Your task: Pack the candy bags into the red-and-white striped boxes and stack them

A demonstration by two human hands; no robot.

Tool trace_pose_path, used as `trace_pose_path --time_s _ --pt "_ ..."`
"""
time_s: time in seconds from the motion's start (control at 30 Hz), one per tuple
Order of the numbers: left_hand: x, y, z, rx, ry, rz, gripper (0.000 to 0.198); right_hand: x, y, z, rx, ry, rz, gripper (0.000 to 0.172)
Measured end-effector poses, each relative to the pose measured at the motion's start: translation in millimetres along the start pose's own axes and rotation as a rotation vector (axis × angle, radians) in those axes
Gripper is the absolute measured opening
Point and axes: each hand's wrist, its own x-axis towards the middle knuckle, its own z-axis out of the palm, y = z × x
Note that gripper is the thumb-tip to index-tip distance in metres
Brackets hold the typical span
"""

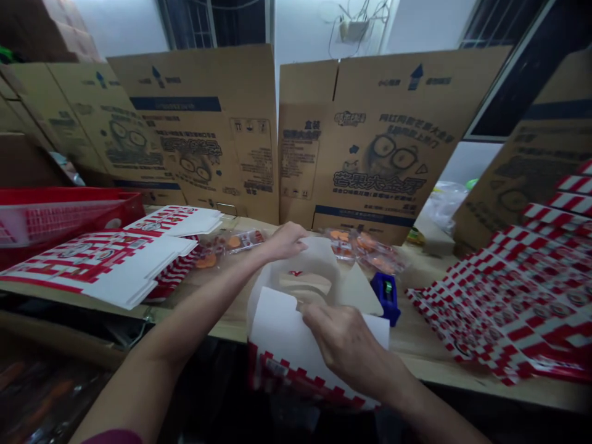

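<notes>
A red-and-white striped paper box (pixel 277 320) stands at the front edge of the table with its top flaps up and its white inside showing. My left hand (pixel 287 240) is at its far flap, fingers closed on that flap's upper edge. Over the near side, my right hand (pixel 342 339) pinches the edge of the near flap, with the fingertips partly hidden. A small red mark shows inside the box, and its lower part drops out of sight below the table edge.
Flat striped boxes (pixel 111 265) lie stacked at left beside a red crate (pixel 69 216). A blue tape dispenser (pixel 386 299) stands right of the box. Clear packets (pixel 365 246) lie behind. More striped boxes (pixel 518 296) are piled at right. Cardboard cartons (pixel 370 148) line the back.
</notes>
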Motion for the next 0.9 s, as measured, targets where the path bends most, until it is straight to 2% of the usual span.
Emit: trace_pose_path --time_s 0.1,0.23,0.4,0.53,0.57,0.6,0.63,0.7,0.73,0.77,0.8,0.83,0.87,0.9 --pt "-6 -3 -2.2 0.000 -0.004 -0.013 0.018 -1 2 0 0.017 -0.044 -0.006 0.024" --pt "-20 -14 0.4 0.024 -0.016 -0.053 0.018 1 7 12 -0.007 -0.052 -0.023 0.021" --pt "-26 -23 0.0 0.065 0.041 -0.089 0.017 12 11 22 -0.089 -0.077 -0.061 0.022" --pt "-24 -20 -6.5 0.033 0.038 -0.085 0.014 18 25 37 -0.103 -0.151 0.051 0.027" --pt "-27 -21 -11.2 -0.011 0.081 -0.086 0.012 18 29 41 -0.108 -0.177 0.086 0.028" --pt "-34 -23 -16.7 -0.081 0.171 -0.089 0.014 17 34 44 -0.116 -0.206 0.113 0.027" --pt "-43 -25 -21.9 -0.172 0.316 -0.102 0.021 16 37 46 -0.127 -0.233 0.126 0.026" --pt "-73 -33 -26.0 -0.379 0.692 -0.181 0.035 15 42 46 -0.147 -0.271 0.128 0.024" --pt "-92 -37 -22.1 -0.446 0.874 -0.263 0.040 14 42 45 -0.153 -0.278 0.126 0.024" --pt "-112 -41 -13.5 -0.492 0.956 -0.379 0.043 14 42 44 -0.156 -0.283 0.127 0.024" --pt "-132 -44 -0.4 -0.496 0.981 -0.445 0.048 15 41 43 -0.158 -0.289 0.133 0.024" --pt "-150 -46 16.5 -0.514 0.938 -0.509 0.053 16 39 41 -0.158 -0.298 0.142 0.025" --pt "-166 -47 35.6 -0.531 0.790 -0.608 0.058 18 37 41 -0.155 -0.310 0.147 0.025" --pt "-178 -46 55.0 -0.540 0.710 -0.650 0.063 21 35 42 -0.146 -0.324 0.143 0.025"
